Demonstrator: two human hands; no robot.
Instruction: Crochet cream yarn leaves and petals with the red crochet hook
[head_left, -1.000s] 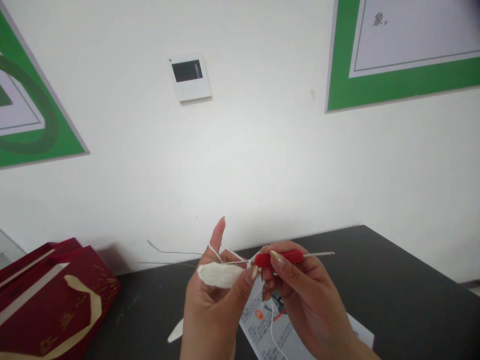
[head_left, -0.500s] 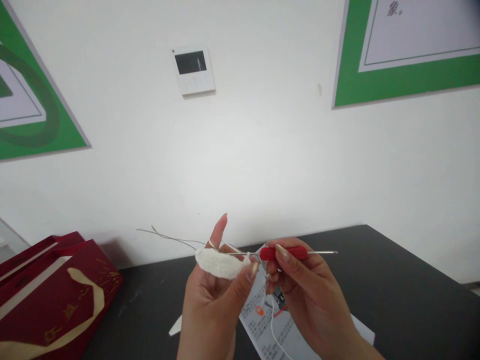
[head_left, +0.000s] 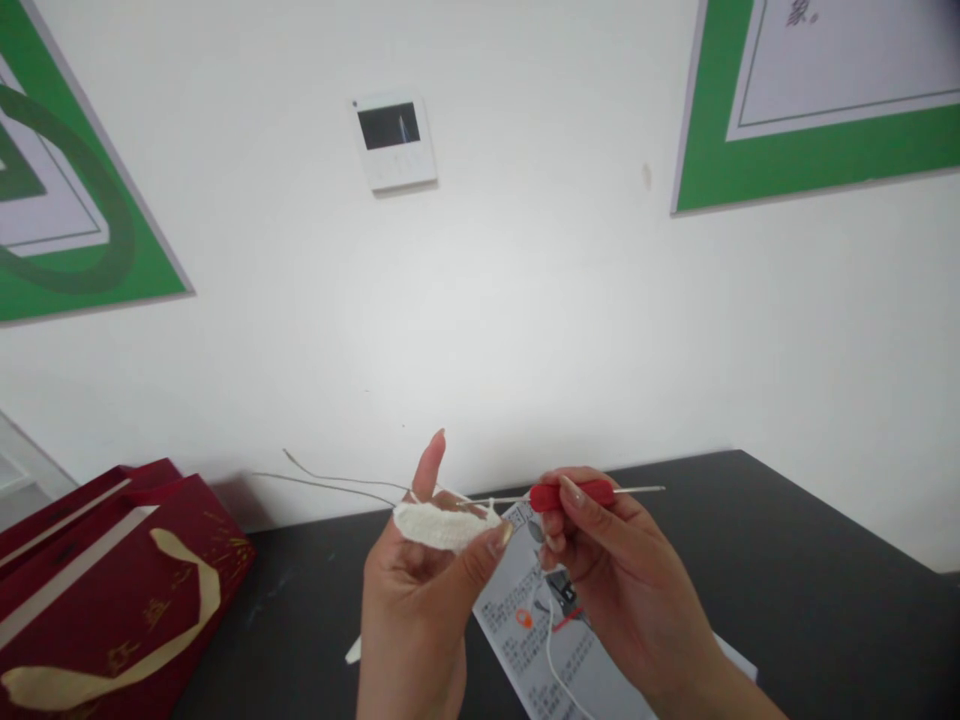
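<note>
the left hand (head_left: 424, 588) pinches the right end of the white, oblong crocheted yarn piece (head_left: 435, 525) under its thumb, index finger (head_left: 430, 463) raised behind; the right hand (head_left: 626, 575) pinches the slim metal hook with a red handle (head_left: 550, 497), its shaft along the piece's upper edge, above the black tabletop (head_left: 795, 560).

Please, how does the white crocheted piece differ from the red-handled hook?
The white crocheted piece is broad and fabric-like; the red-handled hook is slender and straight. The left hand holds the piece, the right hand the hook. Both are held above the dark table.
</note>
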